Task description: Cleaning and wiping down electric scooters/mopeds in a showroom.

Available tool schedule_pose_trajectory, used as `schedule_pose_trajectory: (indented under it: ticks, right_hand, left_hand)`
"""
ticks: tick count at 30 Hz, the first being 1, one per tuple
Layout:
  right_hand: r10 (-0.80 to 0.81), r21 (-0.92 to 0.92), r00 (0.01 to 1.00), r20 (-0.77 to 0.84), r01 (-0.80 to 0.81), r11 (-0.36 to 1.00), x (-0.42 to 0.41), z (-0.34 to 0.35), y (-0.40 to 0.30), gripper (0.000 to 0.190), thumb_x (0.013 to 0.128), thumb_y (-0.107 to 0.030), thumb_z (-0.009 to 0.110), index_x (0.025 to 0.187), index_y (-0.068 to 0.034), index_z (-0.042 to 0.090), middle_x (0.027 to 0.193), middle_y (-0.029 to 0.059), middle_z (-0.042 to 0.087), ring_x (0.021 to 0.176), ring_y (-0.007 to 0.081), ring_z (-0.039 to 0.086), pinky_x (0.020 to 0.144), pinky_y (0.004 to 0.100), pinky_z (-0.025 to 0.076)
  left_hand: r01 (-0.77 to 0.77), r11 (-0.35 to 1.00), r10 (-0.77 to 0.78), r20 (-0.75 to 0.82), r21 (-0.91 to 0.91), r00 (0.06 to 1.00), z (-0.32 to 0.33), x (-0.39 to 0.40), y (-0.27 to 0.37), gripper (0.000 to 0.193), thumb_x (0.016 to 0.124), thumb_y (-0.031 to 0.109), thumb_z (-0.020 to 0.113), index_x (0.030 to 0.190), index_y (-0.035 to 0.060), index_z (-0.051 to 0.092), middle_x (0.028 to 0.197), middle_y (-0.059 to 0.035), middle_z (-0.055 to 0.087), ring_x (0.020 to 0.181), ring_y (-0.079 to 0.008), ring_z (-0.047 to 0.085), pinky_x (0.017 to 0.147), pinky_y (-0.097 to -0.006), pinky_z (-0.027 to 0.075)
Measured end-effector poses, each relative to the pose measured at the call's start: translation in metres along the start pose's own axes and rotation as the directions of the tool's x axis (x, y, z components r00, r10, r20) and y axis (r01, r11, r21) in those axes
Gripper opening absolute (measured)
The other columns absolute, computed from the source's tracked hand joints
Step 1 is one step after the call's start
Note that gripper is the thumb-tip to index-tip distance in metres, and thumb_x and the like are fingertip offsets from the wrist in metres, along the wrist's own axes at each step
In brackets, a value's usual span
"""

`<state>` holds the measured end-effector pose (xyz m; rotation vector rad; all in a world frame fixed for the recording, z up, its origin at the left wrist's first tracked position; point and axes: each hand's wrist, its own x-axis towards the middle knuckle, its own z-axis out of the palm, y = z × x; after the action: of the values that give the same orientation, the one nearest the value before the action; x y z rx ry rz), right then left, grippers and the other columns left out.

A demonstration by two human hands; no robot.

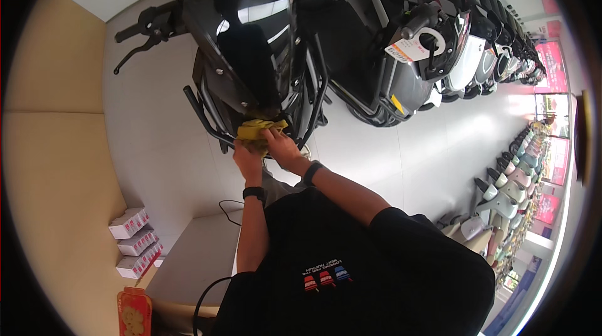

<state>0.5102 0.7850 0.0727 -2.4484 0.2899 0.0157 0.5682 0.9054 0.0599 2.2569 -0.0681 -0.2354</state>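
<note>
A crumpled yellow cloth [256, 131] is held between my two hands at the lower front of a black scooter [254, 63]. My left hand [248, 157] grips the cloth's lower left part, beside the tubular guard bar [202, 112]. On the cloth's right side, the fingers of my right hand [282, 148] are bent around its folds. Above the cloth rises the scooter's glossy dark windshield [251, 39], fixed with several screws. The handlebar grip and brake lever [141, 37] stick out to the left. Part of the scooter's front is hidden behind the cloth and hands.
To the right stands a grey scooter [407, 86] with a price tag [414, 49] on its handlebar. More scooters line up behind it and along the right wall [510, 185]. White boxes [134, 242] are stacked at lower left, near a grey tabletop [197, 260]. A tan panel [56, 148] bounds the left.
</note>
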Motion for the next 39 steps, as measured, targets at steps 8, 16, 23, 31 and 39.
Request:
schedule_pose_trajectory:
  ticks: [8, 16, 23, 31, 39]
  right_hand:
    - [0.040, 0.098, 0.990, -0.134, -0.027, 0.995, 0.043, 0.019, -0.052, 0.045, 0.083, -0.004, 0.065, 0.124, -0.003, 0.045, 0.116, 0.0211, 0.055, 0.101, 0.0457, 0.063, 0.083, 0.0509, 0.056]
    - [0.039, 0.112, 0.990, -0.133, -0.024, 0.993, 0.073, 0.024, -0.112, 0.074, 0.084, -0.004, 0.062, 0.148, 0.009, 0.027, 0.130, 0.0289, 0.047, 0.121, 0.0452, 0.055, 0.098, 0.0441, 0.051]
    - [-0.002, -0.047, 1.000, -0.011, 0.001, 0.999, 0.037, 0.057, -0.080, 0.064, 0.085, -0.001, 0.058, 0.144, 0.004, 0.034, 0.127, 0.0257, 0.051, 0.108, 0.0416, 0.064, 0.088, 0.0448, 0.055]
    - [0.001, -0.083, 1.000, 0.000, -0.001, 0.997, 0.018, 0.066, -0.065, 0.063, 0.084, -0.001, 0.061, 0.142, 0.005, 0.035, 0.126, 0.0266, 0.053, 0.103, 0.0424, 0.065, 0.086, 0.0457, 0.056]
    - [-0.047, -0.077, 0.987, -0.150, 0.036, 0.996, 0.123, 0.005, -0.126, 0.055, 0.078, -0.001, 0.068, 0.126, 0.007, 0.041, 0.117, 0.0276, 0.056, 0.097, 0.0432, 0.067, 0.081, 0.0440, 0.058]
  left_hand:
    - [-0.197, 0.969, 0.171, -0.169, -0.149, 0.971, -0.024, 0.062, -0.008, 0.034, 0.086, 0.000, 0.057, 0.120, -0.0025, 0.053, 0.108, -0.0262, 0.065, 0.104, -0.0456, 0.062, 0.088, -0.0483, 0.050]
    - [-0.312, 0.923, 0.302, -0.079, -0.226, 0.950, -0.055, 0.145, -0.005, 0.043, 0.086, 0.001, 0.060, 0.129, -0.0011, 0.054, 0.115, -0.0231, 0.064, 0.111, -0.0422, 0.060, 0.096, -0.0452, 0.048]
    - [-0.177, 0.971, 0.187, 0.054, -0.161, 0.981, -0.024, 0.095, -0.061, 0.066, 0.084, 0.001, 0.067, 0.144, 0.0035, 0.039, 0.134, -0.0242, 0.052, 0.122, -0.0439, 0.054, 0.101, -0.0482, 0.046]
    - [-0.220, 0.963, 0.236, 0.097, -0.154, 0.967, -0.013, 0.068, -0.080, 0.057, 0.092, 0.009, 0.061, 0.143, -0.0034, 0.038, 0.138, -0.0301, 0.047, 0.126, -0.0492, 0.050, 0.105, -0.0488, 0.045]
    - [-0.319, 0.937, 0.322, -0.007, -0.143, 0.947, -0.057, 0.171, 0.010, 0.045, 0.099, 0.021, 0.053, 0.138, -0.0005, 0.048, 0.130, -0.0261, 0.054, 0.115, -0.0460, 0.057, 0.096, -0.0486, 0.049]
